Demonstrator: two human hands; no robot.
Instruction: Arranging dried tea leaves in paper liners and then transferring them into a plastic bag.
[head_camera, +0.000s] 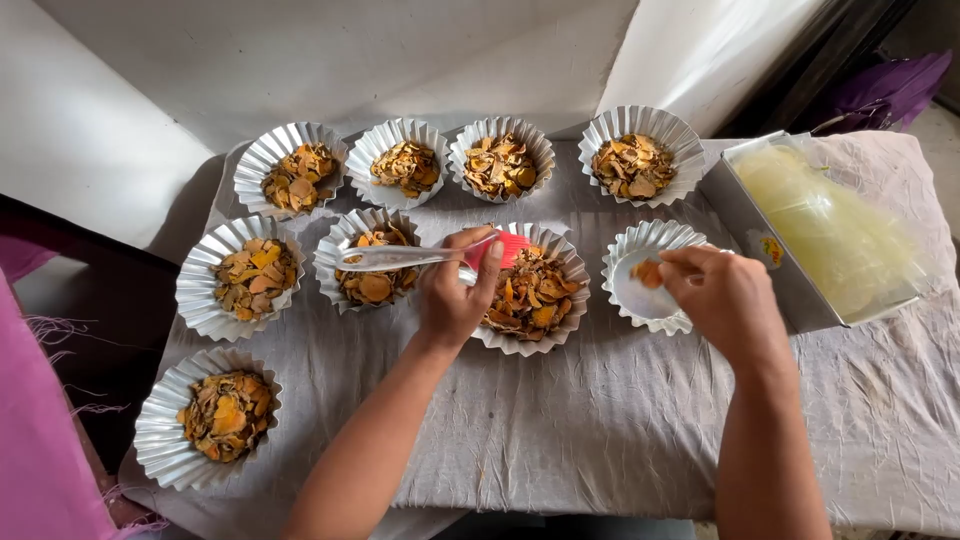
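A wrinkled grey cloth (600, 420) covers the table. Six fluted silver foil dishes stand away from the work, each filled with dried orange-brown slices: four in the back row, one at far left (205, 290), one at near left (160, 430). A purple bag (885, 85) lies at upper right.

Left hand (452, 295) curled in a grip, right hand (722, 297) pinching (fingertips down), both forearms extended

Brush head (498, 250) half behind left hand (452, 300)
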